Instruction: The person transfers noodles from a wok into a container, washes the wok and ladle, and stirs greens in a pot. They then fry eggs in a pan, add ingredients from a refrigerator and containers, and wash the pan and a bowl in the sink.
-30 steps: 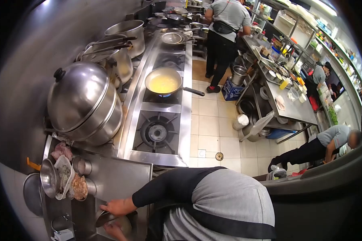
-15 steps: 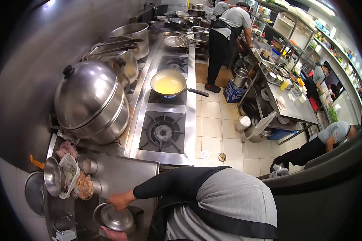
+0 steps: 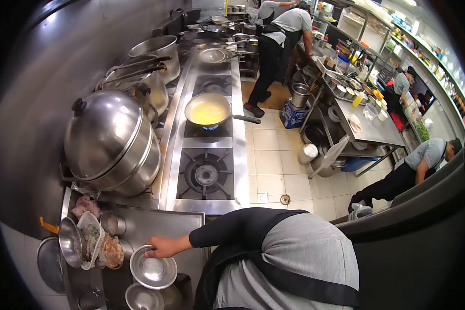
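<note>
My right hand (image 3: 163, 247) reaches in from the black sleeve and grips the rim of a shallow metal bowl (image 3: 154, 268), its thumb over the inside edge. The bowl is tilted so its inside shows, and it looks empty. Just below it, another metal bowl (image 3: 142, 297) stands in the sink area beside a further round metal vessel, partly cut off by the frame edge. My left hand is out of view. To the left are a metal bowl (image 3: 72, 242), a white basket (image 3: 98, 238) of food scraps and a metal container (image 3: 112, 223).
A pan (image 3: 208, 109) with yellow liquid sits over a lit burner, its handle pointing right. Beside the range stand a large domed steamer (image 3: 111, 139) and tall pots (image 3: 160, 58). Several co-workers stand around the steel worktable (image 3: 382, 129) and farther right.
My right hand has moved up with the bowl, which now shows its inside. My left hand, seen earlier at the bottom, has gone out of view. The camera view has shifted slightly.
</note>
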A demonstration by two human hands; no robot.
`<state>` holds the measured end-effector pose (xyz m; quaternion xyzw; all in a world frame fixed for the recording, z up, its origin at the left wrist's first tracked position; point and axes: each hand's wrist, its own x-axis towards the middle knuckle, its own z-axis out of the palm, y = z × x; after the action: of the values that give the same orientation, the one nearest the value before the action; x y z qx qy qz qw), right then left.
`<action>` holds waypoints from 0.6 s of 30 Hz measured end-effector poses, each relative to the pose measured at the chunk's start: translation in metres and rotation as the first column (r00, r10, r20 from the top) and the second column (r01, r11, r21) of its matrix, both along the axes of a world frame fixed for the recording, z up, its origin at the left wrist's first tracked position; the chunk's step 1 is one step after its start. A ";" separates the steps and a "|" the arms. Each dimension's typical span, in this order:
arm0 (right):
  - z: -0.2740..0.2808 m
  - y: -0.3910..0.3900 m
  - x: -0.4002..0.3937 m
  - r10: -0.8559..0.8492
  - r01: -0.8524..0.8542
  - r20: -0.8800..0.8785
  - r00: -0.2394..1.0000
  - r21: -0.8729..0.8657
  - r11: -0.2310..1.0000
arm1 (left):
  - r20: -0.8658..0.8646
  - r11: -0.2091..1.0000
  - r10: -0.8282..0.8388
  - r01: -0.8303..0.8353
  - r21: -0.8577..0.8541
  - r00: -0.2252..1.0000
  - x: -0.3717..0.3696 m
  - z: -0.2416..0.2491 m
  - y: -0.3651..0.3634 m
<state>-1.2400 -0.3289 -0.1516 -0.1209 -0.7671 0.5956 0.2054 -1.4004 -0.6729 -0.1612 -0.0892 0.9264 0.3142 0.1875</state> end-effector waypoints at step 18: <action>-0.165 0.176 0.498 -0.794 0.889 0.413 0.445 -0.095 0.449 | -0.111 0.428 -0.673 0.508 0.747 0.731 0.228 0.002 0.338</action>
<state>-0.7422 -0.1533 -0.3163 -0.6110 -0.5234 0.4916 0.3332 -1.1724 -0.3350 -0.1587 0.2945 0.6627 0.5612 0.3989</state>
